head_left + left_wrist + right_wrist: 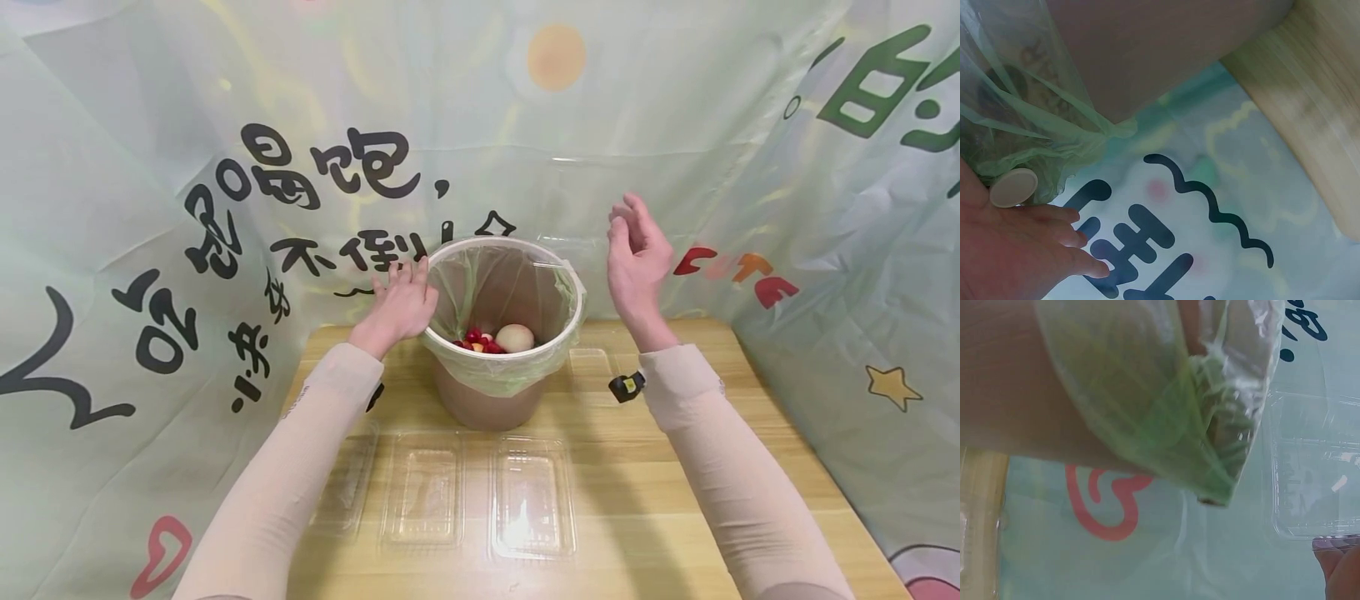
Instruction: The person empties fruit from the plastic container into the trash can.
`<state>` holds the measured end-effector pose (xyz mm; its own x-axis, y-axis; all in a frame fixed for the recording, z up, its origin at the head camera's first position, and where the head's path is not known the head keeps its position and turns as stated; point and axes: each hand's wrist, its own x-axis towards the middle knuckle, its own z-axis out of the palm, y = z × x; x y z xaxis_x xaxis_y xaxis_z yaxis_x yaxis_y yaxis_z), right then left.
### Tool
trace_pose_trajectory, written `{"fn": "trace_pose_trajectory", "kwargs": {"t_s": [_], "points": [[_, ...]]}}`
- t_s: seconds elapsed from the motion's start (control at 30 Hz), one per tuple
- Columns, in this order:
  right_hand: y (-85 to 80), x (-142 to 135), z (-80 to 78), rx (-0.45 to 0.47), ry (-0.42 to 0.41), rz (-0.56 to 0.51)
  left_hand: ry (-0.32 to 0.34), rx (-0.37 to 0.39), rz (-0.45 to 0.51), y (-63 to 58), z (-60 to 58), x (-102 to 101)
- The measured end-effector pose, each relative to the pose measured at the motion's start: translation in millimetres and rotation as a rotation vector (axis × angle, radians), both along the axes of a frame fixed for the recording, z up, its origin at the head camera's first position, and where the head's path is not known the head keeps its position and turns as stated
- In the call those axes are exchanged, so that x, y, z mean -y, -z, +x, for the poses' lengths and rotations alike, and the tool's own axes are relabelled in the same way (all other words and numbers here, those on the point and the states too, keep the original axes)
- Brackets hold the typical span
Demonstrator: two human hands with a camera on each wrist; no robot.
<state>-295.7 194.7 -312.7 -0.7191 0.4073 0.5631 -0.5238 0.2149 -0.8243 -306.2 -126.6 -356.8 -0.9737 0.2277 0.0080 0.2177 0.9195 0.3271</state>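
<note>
A brown bin lined with a thin green plastic bag stands on the table. Inside lie small red pieces and a larger round pale thing. My left hand is at the bin's left rim, fingers fairly straight; the left wrist view shows a pale disc against it, its kind unclear. Raised right of the bin, my right hand pinches the edge of a clear plastic box, plainest in the right wrist view; only the fingertips show there.
Several clear plastic boxes lie on the wooden table: a middle box and a right box in front of the bin, another at left under my sleeve. One more clear tray sits right of the bin. Printed cloth walls the table.
</note>
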Motion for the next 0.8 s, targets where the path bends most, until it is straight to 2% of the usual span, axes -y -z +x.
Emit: {"fn": "trace_pose_trajectory", "kwargs": {"t_s": [0.47, 0.8], "points": [[14.1, -42.5, 20.4, 0.055, 0.114, 0.031, -0.002, -0.007, -0.004, 0.7, -0.9, -0.8], [25.4, -62.4, 27.4, 0.107, 0.176, 0.079, -0.001, 0.001, -0.011, 0.9, -1.2, -1.3]]}}
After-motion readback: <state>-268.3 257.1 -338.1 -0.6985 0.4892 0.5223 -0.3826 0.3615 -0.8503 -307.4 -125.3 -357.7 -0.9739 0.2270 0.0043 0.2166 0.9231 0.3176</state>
